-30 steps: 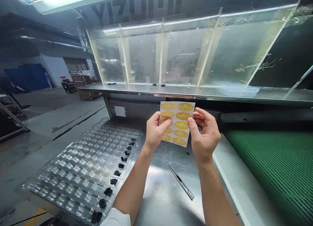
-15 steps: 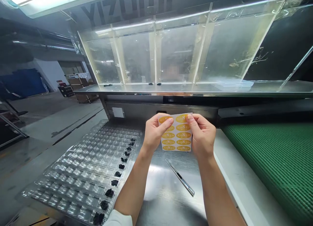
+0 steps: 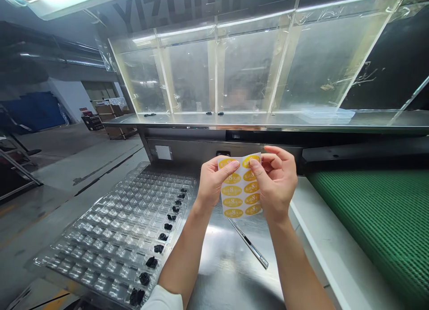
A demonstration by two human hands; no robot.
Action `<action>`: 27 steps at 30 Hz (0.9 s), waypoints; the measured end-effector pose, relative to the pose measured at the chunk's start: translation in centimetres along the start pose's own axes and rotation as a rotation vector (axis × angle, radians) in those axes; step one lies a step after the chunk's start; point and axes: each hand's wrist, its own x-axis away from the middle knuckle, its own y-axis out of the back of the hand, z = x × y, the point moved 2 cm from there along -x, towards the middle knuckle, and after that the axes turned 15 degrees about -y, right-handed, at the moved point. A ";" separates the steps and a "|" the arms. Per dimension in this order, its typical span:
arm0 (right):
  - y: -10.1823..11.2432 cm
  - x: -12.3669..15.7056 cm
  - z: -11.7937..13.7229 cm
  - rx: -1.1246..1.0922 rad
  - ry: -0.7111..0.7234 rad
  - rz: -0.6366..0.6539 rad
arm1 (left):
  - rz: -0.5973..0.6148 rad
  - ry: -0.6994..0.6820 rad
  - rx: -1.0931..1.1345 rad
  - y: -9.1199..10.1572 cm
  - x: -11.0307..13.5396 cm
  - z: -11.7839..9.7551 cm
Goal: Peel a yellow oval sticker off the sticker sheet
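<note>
Both hands hold a sticker sheet (image 3: 238, 189) of yellow oval labels upright above the far middle of the steel table (image 3: 224, 265). Left hand (image 3: 211, 182) pinches the sheet's upper left edge, thumb on front. Right hand (image 3: 276, 184) pinches the upper right part, thumb on a label. Tweezers (image 3: 250, 244) lie on the table just below the sheet. Clear blister tray (image 3: 110, 238) with black parts (image 3: 151, 262) along the table's left edge. Green conveyor belt (image 3: 375, 220) on the right.

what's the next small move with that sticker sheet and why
Probably peel up the top yellow oval sticker with the right hand: its thumb rests on that corner of the white sticker sheet, bent toward the camera, while the left hand pinches the opposite top edge.
</note>
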 end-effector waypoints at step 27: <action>-0.6 1.0 1.8 0.340 0.436 0.039 | 0.047 -0.148 -0.087 -0.2 -0.1 -0.5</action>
